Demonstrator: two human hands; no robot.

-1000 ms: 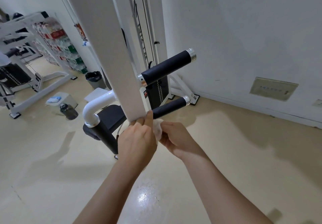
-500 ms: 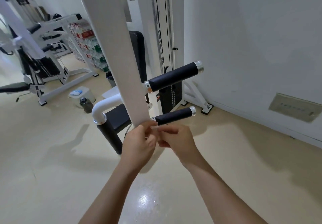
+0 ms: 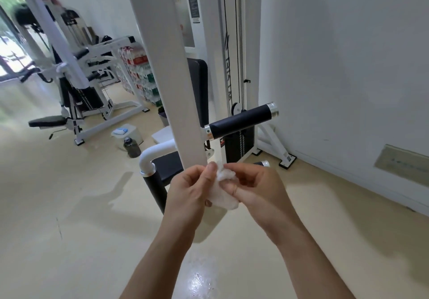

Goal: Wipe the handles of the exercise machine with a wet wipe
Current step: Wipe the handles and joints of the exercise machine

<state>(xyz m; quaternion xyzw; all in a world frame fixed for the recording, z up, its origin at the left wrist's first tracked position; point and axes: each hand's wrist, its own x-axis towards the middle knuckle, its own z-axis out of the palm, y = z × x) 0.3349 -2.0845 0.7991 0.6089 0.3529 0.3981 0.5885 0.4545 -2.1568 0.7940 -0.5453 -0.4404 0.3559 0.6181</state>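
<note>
A crumpled white wet wipe point(image 3: 223, 189) is pinched between my left hand point(image 3: 189, 191) and my right hand point(image 3: 256, 187), just below the end of the white machine arm point(image 3: 176, 89). The upper black handle point(image 3: 241, 121) with silver end caps sticks out to the right, above my hands and untouched. My right hand hides most of the lower black handle; only its silver tip point(image 3: 264, 164) shows. A third black grip point(image 3: 154, 189) hangs from a white curved tube point(image 3: 157, 152) left of my hands.
The weight stack frame point(image 3: 234, 66) and its foot point(image 3: 286, 159) stand against the white wall on the right. A dark water bottle point(image 3: 131, 147), a white box point(image 3: 126, 132) and another white machine point(image 3: 76, 89) stand on the beige floor to the left.
The view has tilted up. My hands dropped slightly off the lower handle and now bunch the wipe between them, more of it showing.
</note>
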